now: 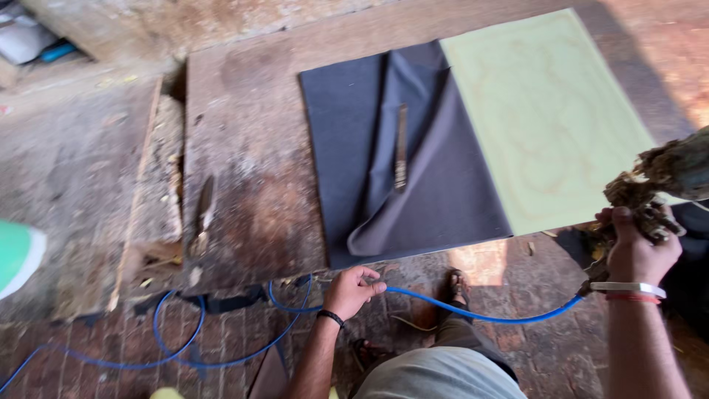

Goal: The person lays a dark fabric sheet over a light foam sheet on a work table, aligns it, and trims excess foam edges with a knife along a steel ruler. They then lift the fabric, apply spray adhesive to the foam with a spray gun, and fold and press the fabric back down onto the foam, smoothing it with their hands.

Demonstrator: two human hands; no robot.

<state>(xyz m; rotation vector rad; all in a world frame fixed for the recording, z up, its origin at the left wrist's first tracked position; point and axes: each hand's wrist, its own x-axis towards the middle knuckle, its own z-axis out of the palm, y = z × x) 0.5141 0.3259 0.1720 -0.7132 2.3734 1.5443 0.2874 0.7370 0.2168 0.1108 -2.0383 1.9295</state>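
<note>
**A:** ok, left to right then. Far left edge there's a green and white rounded thing [16, 255] poking into view, can't tell what it is. Next a pair of pliers [201, 216] lying flat on the worn wooden worktop [244, 148], parked beside a crumbly gap in the boards, well apart from your hands. Blue hose [177, 340] loops over the brick floor [96, 340] below the edge.

**B:** and my hands?

**A:** your left hand [352, 290] is curled round the blue hose just under the worktop's front edge, fingers closed loosely on it. My guess is you're holding the slack so it doesn't drag. Black band on that wrist.

**B:** the stuff on top?

**A:** dark grey cloth [369, 148] spread flat with a fold flipped over in the middle, and a thin metal file [401, 146] lying upright-ish along that fold. Touching its right side is a pale green board [546, 118] with faint swirly lines, overhanging the front edge a bit. No labels or packages I can make out anywhere.

**B:** right side?

**A:** your right hand [634, 251] is gripped shut around a grimy tool [657, 181] caked in brownish gunk, held up just off the green board's right corner. The hose runs up to it, so it looks air-fed. White and red bands on that wrist. Your sandalled foot [456, 287] sits on the bricks between your two hands.
</note>
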